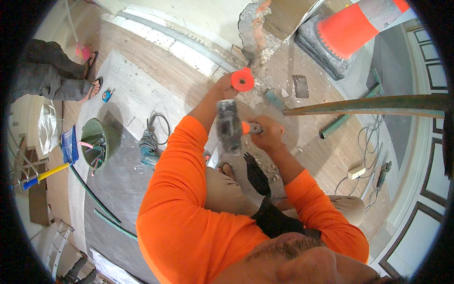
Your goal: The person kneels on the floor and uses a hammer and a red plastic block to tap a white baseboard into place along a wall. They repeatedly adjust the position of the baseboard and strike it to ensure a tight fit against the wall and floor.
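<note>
Your left hand [225, 87] grips 1 orange-guarded tool [242, 81] (disc [247, 75] likely shielding knuckles), your right hand [268, 134] 1 hammer [230, 124] by its handle [246, 128].

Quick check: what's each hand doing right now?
Left hand: closed, holding the orange-topped tool; fingers partly hidden.
Right hand: closed around the handle of the hammer.

The right hand [268, 134] gripped a hammer [229, 125]; the left hand [226, 86] held a round orange guard [242, 79]. A cone [347, 29] stood near the broken wall [258, 28].
</note>
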### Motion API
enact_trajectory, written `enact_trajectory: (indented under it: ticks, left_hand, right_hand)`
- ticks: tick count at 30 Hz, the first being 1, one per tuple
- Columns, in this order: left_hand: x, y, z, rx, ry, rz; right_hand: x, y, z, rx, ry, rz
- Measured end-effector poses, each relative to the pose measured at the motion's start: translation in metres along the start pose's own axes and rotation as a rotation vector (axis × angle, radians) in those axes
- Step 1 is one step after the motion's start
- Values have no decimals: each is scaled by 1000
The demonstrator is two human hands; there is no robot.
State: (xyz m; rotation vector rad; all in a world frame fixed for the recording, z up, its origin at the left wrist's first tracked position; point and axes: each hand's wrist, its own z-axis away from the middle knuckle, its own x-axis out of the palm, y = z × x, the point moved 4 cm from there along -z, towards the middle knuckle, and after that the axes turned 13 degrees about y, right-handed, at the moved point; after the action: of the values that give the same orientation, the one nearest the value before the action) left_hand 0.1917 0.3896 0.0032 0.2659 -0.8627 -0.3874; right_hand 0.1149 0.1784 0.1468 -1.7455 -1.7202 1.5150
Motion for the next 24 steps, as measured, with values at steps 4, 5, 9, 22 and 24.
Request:
enact_trajectory:
  ticks: [4,5,9,22,24]
  left_hand:
    - [26,-2,18,45,-85,-337]
    - [26,0,12,38,-93,-288]
    - [39,-11,1,503,-344,-499]
    - [48,-73,-34,88,20,-115]
    - [43,-73,-41,120,-71,-54]
  right_hand:
    - [-5,79,14,465,-217,527]
    - [1,79,15,506,-188,541]
    - [-3,57,27,583,-57,373]
    - [-32,95,92,688,316,192]
    - [-35,50,56,685,531,-120]
